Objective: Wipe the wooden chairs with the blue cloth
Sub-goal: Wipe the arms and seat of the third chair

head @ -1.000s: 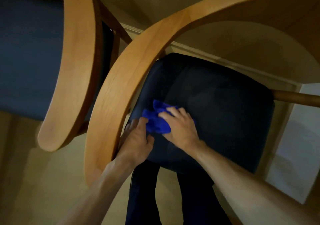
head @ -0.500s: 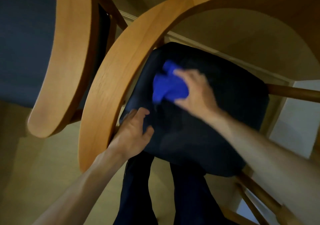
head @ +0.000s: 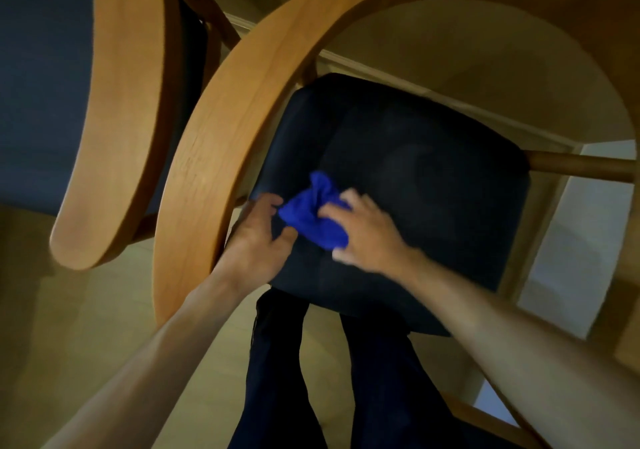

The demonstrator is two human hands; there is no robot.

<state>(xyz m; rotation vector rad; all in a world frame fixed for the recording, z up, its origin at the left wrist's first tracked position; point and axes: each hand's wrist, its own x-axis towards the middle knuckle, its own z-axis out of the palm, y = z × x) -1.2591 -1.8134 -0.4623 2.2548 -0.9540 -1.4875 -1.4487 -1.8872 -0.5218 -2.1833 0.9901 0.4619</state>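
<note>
The right hand (head: pixel 367 234) has drawn the crumpled blue cloth (head: pixel 313 215) back beside the left hand (head: pixel 256 234), which grips the dark padded seat (head: pixel 433 189). Curved wooden backrests (head: pixel 221 130) likely remain unwiped.

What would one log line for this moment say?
stage: wiping | right hand: presses blue cloth on dark seat cushion | left hand: grips cushion edge by curved wooden backrest
</note>
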